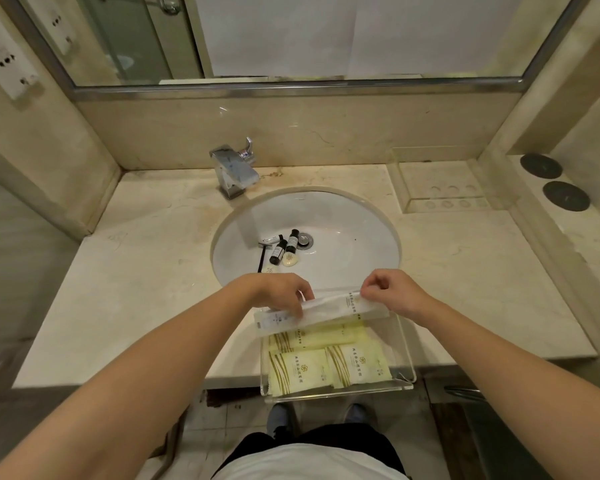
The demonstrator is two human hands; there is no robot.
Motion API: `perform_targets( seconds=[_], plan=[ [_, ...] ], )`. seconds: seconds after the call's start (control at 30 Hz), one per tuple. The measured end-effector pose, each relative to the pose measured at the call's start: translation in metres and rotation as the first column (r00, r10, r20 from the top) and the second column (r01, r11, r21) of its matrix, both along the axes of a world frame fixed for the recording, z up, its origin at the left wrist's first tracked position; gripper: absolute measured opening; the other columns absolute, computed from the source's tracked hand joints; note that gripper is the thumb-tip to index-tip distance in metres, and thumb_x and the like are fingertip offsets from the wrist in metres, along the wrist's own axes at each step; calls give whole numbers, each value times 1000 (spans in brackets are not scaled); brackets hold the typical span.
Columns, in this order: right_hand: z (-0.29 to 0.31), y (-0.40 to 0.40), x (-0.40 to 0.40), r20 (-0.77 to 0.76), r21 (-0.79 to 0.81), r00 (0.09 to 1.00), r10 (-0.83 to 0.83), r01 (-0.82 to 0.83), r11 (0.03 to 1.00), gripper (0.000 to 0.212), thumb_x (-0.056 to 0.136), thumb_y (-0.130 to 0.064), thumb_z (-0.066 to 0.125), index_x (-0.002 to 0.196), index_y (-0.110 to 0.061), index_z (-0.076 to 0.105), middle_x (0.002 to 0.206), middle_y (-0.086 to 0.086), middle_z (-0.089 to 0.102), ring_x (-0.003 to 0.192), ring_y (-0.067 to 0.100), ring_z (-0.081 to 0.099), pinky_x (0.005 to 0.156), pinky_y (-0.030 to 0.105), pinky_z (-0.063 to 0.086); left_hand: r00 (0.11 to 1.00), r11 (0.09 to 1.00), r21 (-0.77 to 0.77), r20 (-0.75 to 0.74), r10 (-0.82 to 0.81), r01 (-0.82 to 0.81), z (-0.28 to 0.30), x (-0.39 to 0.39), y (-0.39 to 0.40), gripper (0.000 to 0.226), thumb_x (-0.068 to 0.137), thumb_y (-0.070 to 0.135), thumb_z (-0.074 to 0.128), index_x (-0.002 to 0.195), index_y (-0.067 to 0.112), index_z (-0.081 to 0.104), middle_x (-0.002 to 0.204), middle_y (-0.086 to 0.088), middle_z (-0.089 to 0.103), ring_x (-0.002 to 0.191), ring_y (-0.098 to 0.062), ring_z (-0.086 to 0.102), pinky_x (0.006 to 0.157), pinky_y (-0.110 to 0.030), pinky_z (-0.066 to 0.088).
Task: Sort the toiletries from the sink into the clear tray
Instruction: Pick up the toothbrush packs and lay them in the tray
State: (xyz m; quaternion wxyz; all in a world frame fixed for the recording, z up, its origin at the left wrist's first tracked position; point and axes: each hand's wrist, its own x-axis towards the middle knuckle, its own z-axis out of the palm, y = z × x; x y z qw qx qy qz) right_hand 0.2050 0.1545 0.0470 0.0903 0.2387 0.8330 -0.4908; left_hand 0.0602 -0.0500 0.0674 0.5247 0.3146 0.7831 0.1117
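Observation:
A clear tray (407,358) sits at the counter's front edge, holding several pale yellow sachets (357,363). A long white packet (329,308) lies across the tray's far end. My left hand (284,294) presses on its left part and my right hand (390,291) pinches its right end. In the white sink (354,244), left of the drain, lie two small dark bottles (286,247), a round pale soap (290,260), a black-handled razor (263,254) and a small white tube (272,240).
A chrome faucet (232,171) stands behind the sink on the left. A second clear tray (437,187) sits at the back right of the marble counter. Two dark round discs (553,181) lie on a ledge to the right. A mirror hangs above.

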Motion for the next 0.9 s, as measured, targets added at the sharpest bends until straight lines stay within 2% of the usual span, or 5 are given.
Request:
perform_targets(
  seconds=[0.1,0.23,0.53,0.77,0.9],
  plan=[
    [-4,3,5,53,62,996,68,-71,996,2,81,-18,71,80,-16,71,81,-1,67,78,15,60,74,31,48,999,999,-30,-30,-34,33,-7,3,-5,30,83,8,67,110,18,59,90,5,55,84,-17,56,77,-26,51],
    [-10,2,12,162,183,973,162,-191,964,10,79,-23,74,83,-15,71,83,-1,70,77,14,62,72,30,50,985,995,-55,-144,-95,88,-16,7,-9,25,80,11,72,102,17,62,89,4,60,80,-17,59,73,-26,51],
    [-8,2,8,345,496,861,373,-505,707,17,83,-40,64,86,-24,68,85,-8,69,80,14,63,69,32,51,884,967,-60,-393,-252,249,-20,5,-11,17,81,18,68,98,19,64,94,0,62,88,-23,66,75,-35,54],
    [-14,0,10,360,672,856,371,-514,533,42,84,-49,59,118,-27,47,99,-2,70,86,22,64,70,31,43,833,962,-74,-485,-264,262,-23,3,-21,20,84,19,61,104,17,59,89,2,56,87,-24,57,69,-34,45],
    [-22,-6,6,366,695,851,376,-518,498,37,85,-48,56,112,-22,54,96,-1,69,85,23,63,73,33,47,810,968,-59,-535,-238,245,-25,1,-27,18,85,23,61,101,16,61,88,2,56,90,-23,57,66,-30,40]
  ],
)
